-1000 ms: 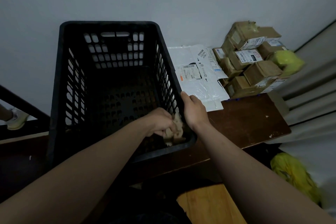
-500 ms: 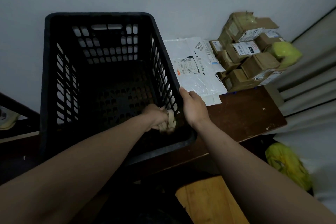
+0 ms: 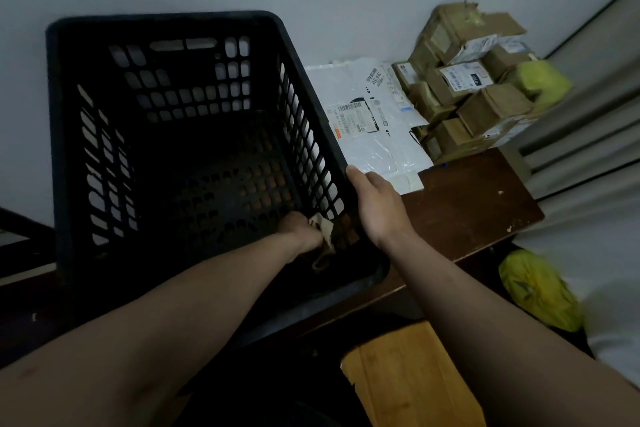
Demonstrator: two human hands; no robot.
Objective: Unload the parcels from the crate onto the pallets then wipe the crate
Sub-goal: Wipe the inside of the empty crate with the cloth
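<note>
Black slotted plastic crate [image 3: 69, 149] is set on a dark brown wooden surface [image 3: 467, 204]. A crumpled beige cloth [image 3: 324, 228] is clutched in the left hand [image 3: 298, 231] inside its near right corner; its right rim is gripped by the right hand [image 3: 376, 205]. White mailer bags [image 3: 374, 142] and brown cardboard parcels [image 3: 485, 107] lie far right.
</note>
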